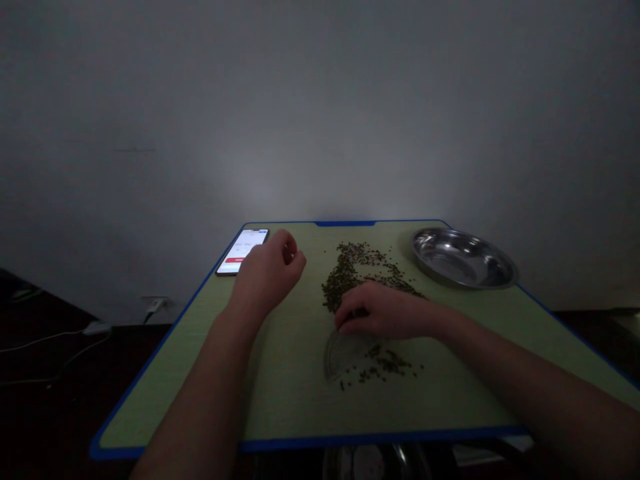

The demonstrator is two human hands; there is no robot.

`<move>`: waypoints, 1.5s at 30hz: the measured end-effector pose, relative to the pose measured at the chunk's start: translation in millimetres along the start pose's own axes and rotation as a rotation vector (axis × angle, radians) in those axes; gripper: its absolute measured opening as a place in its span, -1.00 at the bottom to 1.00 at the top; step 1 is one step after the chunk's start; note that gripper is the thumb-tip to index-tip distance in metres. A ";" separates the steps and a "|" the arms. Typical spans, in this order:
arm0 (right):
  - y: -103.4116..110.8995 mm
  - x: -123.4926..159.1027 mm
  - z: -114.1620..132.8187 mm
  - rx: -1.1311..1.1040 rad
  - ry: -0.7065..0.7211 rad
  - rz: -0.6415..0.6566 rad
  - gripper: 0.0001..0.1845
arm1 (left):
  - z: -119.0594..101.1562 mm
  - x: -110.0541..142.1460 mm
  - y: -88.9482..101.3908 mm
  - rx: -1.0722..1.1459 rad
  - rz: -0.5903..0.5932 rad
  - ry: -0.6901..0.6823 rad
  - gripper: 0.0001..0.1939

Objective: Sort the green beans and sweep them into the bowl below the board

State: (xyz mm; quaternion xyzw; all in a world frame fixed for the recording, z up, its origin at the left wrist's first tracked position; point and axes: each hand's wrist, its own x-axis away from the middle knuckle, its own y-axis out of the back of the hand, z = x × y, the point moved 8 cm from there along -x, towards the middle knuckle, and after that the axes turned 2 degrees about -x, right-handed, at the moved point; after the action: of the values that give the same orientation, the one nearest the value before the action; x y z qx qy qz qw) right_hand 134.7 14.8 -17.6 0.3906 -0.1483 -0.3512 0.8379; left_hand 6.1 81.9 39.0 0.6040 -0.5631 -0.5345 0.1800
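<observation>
A heap of small dark grains [345,277] is spread over the middle of the table; their exact kind is too small to make out. My right hand [375,310] is closed at the heap's near edge, its fingertips pinched on the upper end of a clear curved piece [334,357], perhaps plastic. A smaller scatter of grains [387,363] lies beside and partly under that piece, closer to me. My left hand [273,267] is loosely curled at the left, just right of a phone [245,248], and nothing shows in its fingers.
At the back right a shallow steel bowl [463,259] stands near the edge of the pale green table [290,400], which has a blue rim. A wall [320,120] rises behind it. Cables [75,353] and a plug are low on the left. Shiny metal [367,461] shows below the front edge.
</observation>
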 end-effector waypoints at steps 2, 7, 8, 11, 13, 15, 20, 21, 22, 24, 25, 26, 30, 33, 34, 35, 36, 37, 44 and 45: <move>-0.5 2.9 -0.1 -0.003 -0.003 -0.014 -0.88 | 0.1 -0.2 -0.3 0.007 0.002 0.000 -0.92; -0.2 9.1 -0.7 0.006 -0.046 -0.020 -0.89 | 0.6 0.1 -2.4 0.016 0.013 -0.005 -0.92; 1.0 10.5 -0.1 0.006 -0.048 -0.025 -0.89 | 0.3 0.2 -2.6 0.017 0.012 -0.013 -0.92; 8.4 17.3 0.9 -0.012 -0.044 -0.054 -0.90 | 0.0 0.6 -3.2 0.013 0.014 -0.023 -0.91; 18.5 25.8 -3.2 -0.017 -0.072 -0.108 -0.89 | 0.8 0.5 -4.3 0.010 0.028 -0.016 -0.90; 32.4 39.0 -11.6 -0.004 -0.131 -0.200 -0.86 | 1.5 0.2 -5.3 0.009 0.040 -0.012 -0.89; 54.8 79.7 -31.0 0.056 -0.221 -0.356 -0.77 | 1.2 0.7 -6.1 0.017 0.042 -0.018 -0.89; 55.9 85.8 -33.8 0.072 -0.225 -0.368 -0.76 | 0.7 1.0 -6.3 0.019 0.045 -0.018 -0.89; 56.5 90.6 -36.4 0.084 -0.225 -0.383 -0.75 | 0.3 1.3 -6.4 0.019 0.048 -0.018 -0.89; 55.2 96.1 -42.0 0.090 -0.230 -0.399 -0.75 | -0.6 1.9 -6.7 0.015 0.057 -0.016 -0.89; 53.9 96.9 -44.6 0.088 -0.230 -0.406 -0.76 | -1.2 2.1 -6.8 0.011 0.060 -0.017 -0.89; 52.5 96.9 -46.9 0.085 -0.230 -0.411 -0.77 | -1.6 2.2 -6.8 0.007 0.062 -0.017 -0.89; 46.7 92.9 -51.6 0.080 -0.220 -0.410 -0.77 | -2.5 1.9 -8.1 -0.004 0.080 -0.009 -0.89; 44.3 91.1 -52.5 0.063 -0.217 -0.395 -0.76 | -3.5 2.0 -8.9 -0.011 0.085 -0.008 -0.89; 44.0 91.0 -52.5 0.060 -0.214 -0.391 -0.76 | -4.0 2.1 -9.0 -0.013 0.085 -0.010 -0.89; 43.9 91.1 -52.6 0.059 -0.212 -0.387 -0.76 | -4.5 2.2 -9.3 -0.013 0.086 -0.013 -0.89; 44.0 91.6 -52.9 0.060 -0.212 -0.386 -0.76 | -4.9 2.3 -9.7 -0.014 0.087 -0.015 -0.89; 43.8 92.4 -53.7 0.061 -0.216 -0.383 -0.76 | -5.3 2.4 -10.1 -0.016 0.089 -0.018 -0.89; 40.4 101.1 -59.9 0.035 -0.267 -0.348 -0.77 | -7.3 2.2 -13.8 -0.033 0.114 -0.031 -0.88; 40.4 102.4 -60.7 0.032 -0.275 -0.351 -0.77 | -7.3 2.4 -14.3 -0.032 0.120 -0.028 -0.88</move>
State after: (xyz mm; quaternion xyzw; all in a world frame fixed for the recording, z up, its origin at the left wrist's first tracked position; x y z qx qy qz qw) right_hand 258.2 -5.8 -29.1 0.3720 -0.1963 -0.5390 0.7297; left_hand 18.9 81.3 28.8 0.5587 -0.5922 -0.5401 0.2131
